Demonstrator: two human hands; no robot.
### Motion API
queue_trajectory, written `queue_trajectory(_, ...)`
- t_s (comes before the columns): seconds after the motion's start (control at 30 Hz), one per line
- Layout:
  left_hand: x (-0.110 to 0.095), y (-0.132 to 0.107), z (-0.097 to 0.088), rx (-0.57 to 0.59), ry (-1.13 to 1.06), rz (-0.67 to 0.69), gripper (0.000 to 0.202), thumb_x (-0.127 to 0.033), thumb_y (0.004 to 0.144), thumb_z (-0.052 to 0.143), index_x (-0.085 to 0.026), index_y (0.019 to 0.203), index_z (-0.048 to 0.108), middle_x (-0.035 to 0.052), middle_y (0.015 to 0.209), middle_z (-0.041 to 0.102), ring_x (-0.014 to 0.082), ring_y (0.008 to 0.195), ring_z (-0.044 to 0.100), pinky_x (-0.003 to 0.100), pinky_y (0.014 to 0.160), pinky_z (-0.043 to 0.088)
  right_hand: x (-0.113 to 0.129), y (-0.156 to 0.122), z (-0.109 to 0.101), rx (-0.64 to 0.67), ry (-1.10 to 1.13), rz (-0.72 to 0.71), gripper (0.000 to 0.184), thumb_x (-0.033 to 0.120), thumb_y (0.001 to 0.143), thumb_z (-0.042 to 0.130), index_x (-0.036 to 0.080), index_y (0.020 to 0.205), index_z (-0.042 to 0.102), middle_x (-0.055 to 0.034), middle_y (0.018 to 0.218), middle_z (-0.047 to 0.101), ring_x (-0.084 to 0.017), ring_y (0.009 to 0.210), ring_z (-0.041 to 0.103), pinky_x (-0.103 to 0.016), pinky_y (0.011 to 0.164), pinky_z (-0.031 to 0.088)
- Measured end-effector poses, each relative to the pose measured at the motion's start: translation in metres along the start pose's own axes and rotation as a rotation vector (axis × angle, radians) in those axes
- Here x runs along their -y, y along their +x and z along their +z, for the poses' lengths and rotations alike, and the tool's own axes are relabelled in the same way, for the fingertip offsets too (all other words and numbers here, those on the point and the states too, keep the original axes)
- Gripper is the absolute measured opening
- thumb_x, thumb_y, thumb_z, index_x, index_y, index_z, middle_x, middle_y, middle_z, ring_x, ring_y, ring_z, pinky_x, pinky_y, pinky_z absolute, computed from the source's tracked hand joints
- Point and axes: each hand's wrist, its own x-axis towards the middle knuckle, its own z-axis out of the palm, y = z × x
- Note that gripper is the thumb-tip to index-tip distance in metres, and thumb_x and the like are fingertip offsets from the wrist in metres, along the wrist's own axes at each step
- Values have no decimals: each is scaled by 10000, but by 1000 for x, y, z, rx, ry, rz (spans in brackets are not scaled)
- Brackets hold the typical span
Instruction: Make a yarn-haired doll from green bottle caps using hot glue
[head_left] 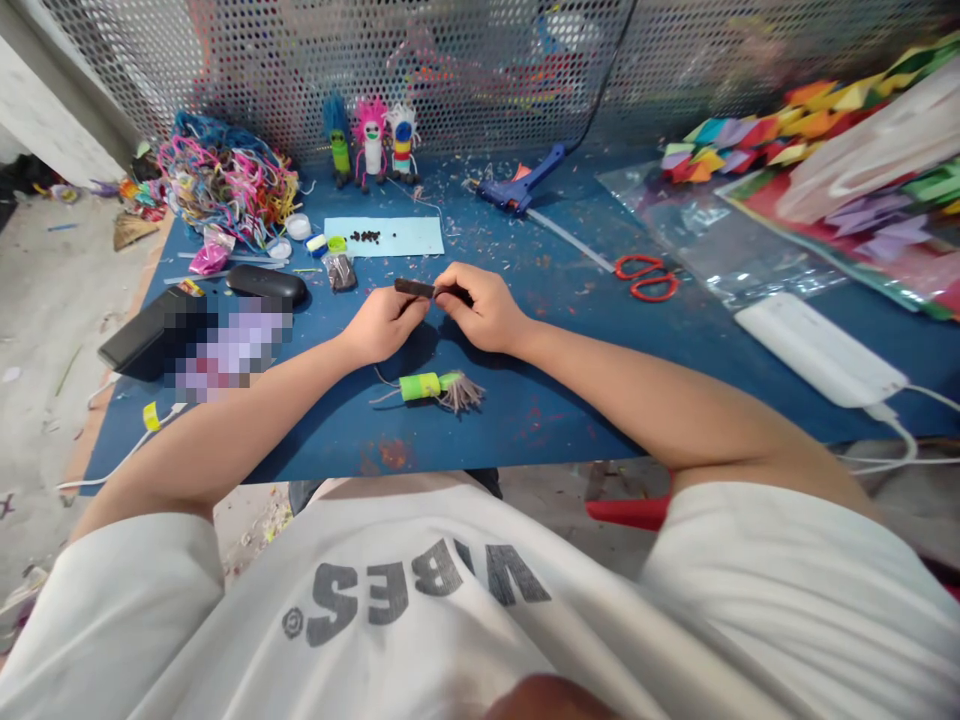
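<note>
Left hand [385,325]: extended over blue table [315,430], fingers pinched on dark strip [412,288].
Right hand [480,308]: angled inward, thumb and fingers closed at strip's right end.
Dark strip: between both hands.

The dark strip [412,288] is looking matt. The screen [300,60] is showing perforated metal, the counter [330,440] is looking smooth but scuffed, the bag [697,250] is gleaming like clear plastic, and the yarn [232,185] is looking rough and fuzzy.
</note>
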Motion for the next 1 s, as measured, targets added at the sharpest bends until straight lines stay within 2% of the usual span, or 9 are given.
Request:
queue_trajectory(0.17, -6, 1, -5, 24, 10, 20, 341, -253, 1037, 482, -232, 701, 428, -21, 661, 428, 154, 653, 387, 348, 678, 329, -6, 3, 2, -16, 225, 157, 443, 668, 1064, 694, 245, 974, 603, -3, 758, 591, -169, 633, 525, -343, 634, 422)
queue_trajectory(0.3, -9, -1, -6, -50, 11, 24, 276, -234, 1026, 463, -236, 751, 447, -16, 687, 438, 164, 687, 399, 344, 698, 345, -38, 18, -10, -342, 413, 297, 685, 931, 967, 647, 276, 923, 450, 21, 770, 496, -125, 543, 376, -318, 516, 326)
queue_trajectory(0.37, -9, -2, -5, -82, 15, 25, 276, -248, 1033, 455, -239, 757, 443, -15, 687, 435, 165, 687, 397, 344, 700, 345, -45, 23, -16, -440, 454, 337, 761, 975, 864, 735, 278, 901, 431, 31, 767, 462, -109, 530, 339, -311, 491, 296)
queue_trajectory(0.5, -8, -3, -2, -135, 41, 28, 259, -298, 1051, 459, -236, 800, 474, -12, 709, 471, 167, 707, 432, 336, 717, 360, -22, 20, -12, -289, 570, 420, 716, 829, 711, 979, 251, 908, 606, 61, 673, 440, -86, 496, 312, -296, 468, 228)
queue_trajectory(0.6, -9, -4, -1, -135, 55, 46, 263, -312, 1057, 464, -229, 809, 486, -12, 720, 489, 161, 703, 443, 329, 710, 357, 8, 13, 0, -117, 564, 438, 621, 731, 739, 1009, 208, 943, 745, 67, 584, 441, -90, 506, 316, -292, 493, 221)
queue_trajectory(0.67, -9, -4, 0, -134, 66, 49, 269, -309, 1056, 475, -227, 800, 482, -13, 720, 499, 156, 696, 448, 324, 702, 355, 21, 11, 6, -75, 549, 442, 601, 710, 735, 1015, 193, 932, 778, 66, 557, 442, -91, 517, 315, -289, 508, 219)
queue_trajectory(0.8, -12, -5, 1, -117, 107, 11, 261, -309, 1065, 497, -214, 830, 558, -1, 728, 563, 166, 702, 510, 331, 718, 390, 22, 11, 9, -84, 595, 503, 621, 746, 697, 1012, 197, 848, 763, 71, 524, 409, -87, 483, 288, -289, 489, 196)
queue_trajectory(0.9, -13, -5, -1, -153, 244, -93, 270, -303, 1061, 507, -202, 855, 649, 24, 725, 600, 203, 720, 576, 372, 764, 436, 14, 12, 7, -177, 567, 506, 631, 779, 690, 1000, 216, 781, 730, 68, 515, 393, -89, 469, 279, -292, 478, 203)
queue_trajectory(1.0, -11, -8, -6, -208, 541, -138, 206, -254, 990, 592, -194, 878, 755, 92, 864, 699, 310, 953, 682, 531, 1011, 479, 8, 11, 4, -268, 500, 477, 669, 847, 700, 966, 227, 766, 722, 63, 515, 390, -96, 474, 297, -295, 488, 229)
